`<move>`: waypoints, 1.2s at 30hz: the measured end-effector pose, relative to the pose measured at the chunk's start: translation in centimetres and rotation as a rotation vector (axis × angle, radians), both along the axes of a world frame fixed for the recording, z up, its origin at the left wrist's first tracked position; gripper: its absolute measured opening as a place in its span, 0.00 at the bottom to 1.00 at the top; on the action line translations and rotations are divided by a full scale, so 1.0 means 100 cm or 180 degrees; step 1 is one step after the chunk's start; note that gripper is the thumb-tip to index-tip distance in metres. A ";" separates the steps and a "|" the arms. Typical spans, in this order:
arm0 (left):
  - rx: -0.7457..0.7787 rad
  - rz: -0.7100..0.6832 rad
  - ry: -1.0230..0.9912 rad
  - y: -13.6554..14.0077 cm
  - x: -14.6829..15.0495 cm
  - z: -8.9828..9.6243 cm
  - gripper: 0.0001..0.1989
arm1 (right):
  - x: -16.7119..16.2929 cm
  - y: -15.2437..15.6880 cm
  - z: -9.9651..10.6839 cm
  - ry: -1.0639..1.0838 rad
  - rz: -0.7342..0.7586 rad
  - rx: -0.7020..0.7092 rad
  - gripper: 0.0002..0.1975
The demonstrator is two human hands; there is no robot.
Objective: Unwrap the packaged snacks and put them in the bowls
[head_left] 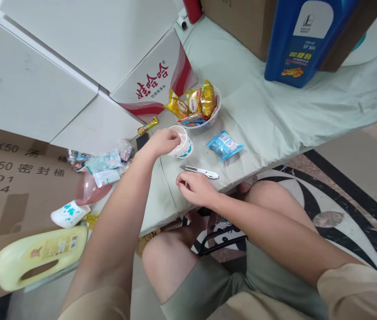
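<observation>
My left hand (164, 142) is closed at the left rim of a white paper cup (184, 148) with blue-green leaf prints; its fingertips dip just inside the rim. The cup stands upright on the cloth-covered table. My right hand (193, 187) rests near the table's front edge, fingers curled, with nothing visible in them. Just beyond it lies a white utility knife (203, 171) with its blade out. To the right of the cup is a blue snack packet (225, 146). Behind the cup, a clear plastic bowl (219, 106) holds several yellow-wrapped snacks (193, 102).
A small yellow packet (147, 126) and a dark flat object (142, 141) lie left of the cup. Wrappers (105, 164), another paper cup (70, 214) and a pale yellow bottle (42, 258) are at the left. A blue jug (303, 49) stands at the back right.
</observation>
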State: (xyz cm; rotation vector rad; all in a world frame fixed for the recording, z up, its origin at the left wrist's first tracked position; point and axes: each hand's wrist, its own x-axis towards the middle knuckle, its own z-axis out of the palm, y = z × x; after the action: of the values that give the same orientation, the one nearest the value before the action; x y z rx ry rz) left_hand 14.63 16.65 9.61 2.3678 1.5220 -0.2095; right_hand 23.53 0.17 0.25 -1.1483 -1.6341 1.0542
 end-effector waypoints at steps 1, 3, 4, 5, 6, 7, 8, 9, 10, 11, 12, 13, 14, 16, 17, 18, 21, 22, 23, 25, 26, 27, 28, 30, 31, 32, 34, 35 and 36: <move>0.0250 0.0017 -0.0032 -0.004 -0.003 0.003 0.08 | -0.001 -0.001 0.000 0.0002 -0.0002 0.0016 0.06; 0.0665 0.0042 -0.0147 -0.012 -0.005 0.009 0.07 | -0.004 -0.003 0.002 -0.0003 -0.0001 0.0018 0.05; 0.0805 0.0015 -0.0221 -0.015 -0.002 0.012 0.07 | -0.006 -0.004 0.003 -0.0001 0.0003 0.0002 0.05; 0.0910 -0.0040 -0.0298 -0.019 0.003 0.015 0.06 | -0.007 -0.005 0.004 0.0017 0.0009 -0.0013 0.05; 0.0983 -0.0117 -0.0369 -0.024 0.009 0.018 0.06 | -0.009 -0.006 0.006 0.0048 0.0021 -0.0008 0.06; 0.1026 -0.0206 -0.0446 -0.029 0.017 0.021 0.06 | -0.009 -0.006 0.007 0.0086 0.0037 0.0036 0.06; 0.1060 -0.0285 -0.0541 -0.036 0.026 0.025 0.05 | -0.007 -0.006 0.009 0.0123 0.0043 0.0134 0.06; 0.1085 -0.0344 -0.0672 -0.044 0.034 0.027 0.05 | -0.003 -0.005 0.011 0.0153 0.0021 0.0273 0.06; 0.1100 -0.0375 -0.0847 -0.055 0.041 0.030 0.06 | 0.002 -0.004 0.012 0.0174 -0.0052 0.0432 0.07; 0.1100 -0.0386 -0.1054 -0.067 0.045 0.030 0.07 | 0.010 -0.003 0.013 0.0180 -0.0192 0.0585 0.07; 0.1078 -0.0379 -0.1277 -0.081 0.046 0.029 0.09 | 0.019 -0.002 0.013 0.0172 -0.0392 0.0708 0.07; 0.1029 -0.0340 -0.1497 -0.095 0.044 0.025 0.11 | 0.029 0.000 0.013 0.0162 -0.0628 0.0789 0.06; 0.0913 -0.0272 -0.1714 -0.110 0.040 0.019 0.13 | 0.040 0.001 0.012 0.0160 -0.0872 0.0829 0.06; 0.0595 0.0034 -0.2209 -0.134 0.025 -0.002 0.18 | 0.060 0.001 0.010 0.0172 -0.1277 0.0815 0.05; 0.0397 0.0224 -0.2475 -0.143 0.016 -0.015 0.21 | 0.068 0.001 0.009 0.0174 -0.1412 0.0773 0.05; 0.0189 0.0446 -0.2785 -0.149 0.008 -0.030 0.23 | 0.074 0.001 0.007 0.0158 -0.1502 0.0728 0.05; -0.1065 0.0925 -0.3906 -0.155 -0.016 -0.069 0.29 | 0.086 0.001 0.007 -0.0110 -0.1566 0.0681 0.05; -0.1571 0.1030 -0.4235 -0.153 -0.023 -0.077 0.30 | 0.087 0.003 0.009 -0.0272 -0.1551 0.0717 0.05; -0.2042 0.1102 -0.4492 -0.151 -0.029 -0.083 0.32 | 0.088 0.006 0.012 -0.0465 -0.1531 0.0782 0.05; -0.2719 0.1132 -0.4788 -0.144 -0.042 -0.088 0.33 | 0.089 0.019 0.018 -0.0928 -0.1488 0.0970 0.07; -0.2918 0.1090 -0.4875 -0.140 -0.048 -0.088 0.33 | 0.089 0.029 0.021 -0.1189 -0.1466 0.1091 0.08; -0.3044 0.1024 -0.4952 -0.136 -0.053 -0.086 0.33 | 0.089 0.039 0.023 -0.1457 -0.1438 0.1230 0.10; -0.3109 0.0953 -0.5031 -0.133 -0.057 -0.084 0.33 | 0.088 0.051 0.023 -0.1727 -0.1396 0.1368 0.11; -0.3142 0.0841 -0.5215 -0.128 -0.064 -0.079 0.33 | 0.089 0.074 0.020 -0.2259 -0.1255 0.1578 0.13; -0.3143 0.0795 -0.5314 -0.126 -0.066 -0.077 0.32 | 0.090 0.085 0.017 -0.2514 -0.1167 0.1634 0.13; -0.3148 0.0747 -0.5409 -0.125 -0.067 -0.075 0.32 | 0.092 0.094 0.014 -0.2750 -0.1084 0.1654 0.14; -0.3188 0.0644 -0.5565 -0.125 -0.068 -0.072 0.32 | 0.100 0.110 0.008 -0.3138 -0.0971 0.1618 0.14; -0.3222 0.0586 -0.5618 -0.126 -0.067 -0.071 0.31 | 0.106 0.116 0.006 -0.3288 -0.0949 0.1584 0.14; -0.3257 0.0538 -0.5654 -0.127 -0.067 -0.070 0.31 | 0.112 0.122 0.006 -0.3415 -0.0949 0.1530 0.15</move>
State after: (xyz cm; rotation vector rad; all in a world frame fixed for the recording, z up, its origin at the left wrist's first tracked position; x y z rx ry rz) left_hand 7.96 3.96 2.58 0.7976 0.3907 0.7609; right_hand 34.77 12.39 0.81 -1.6508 -2.2100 -0.2610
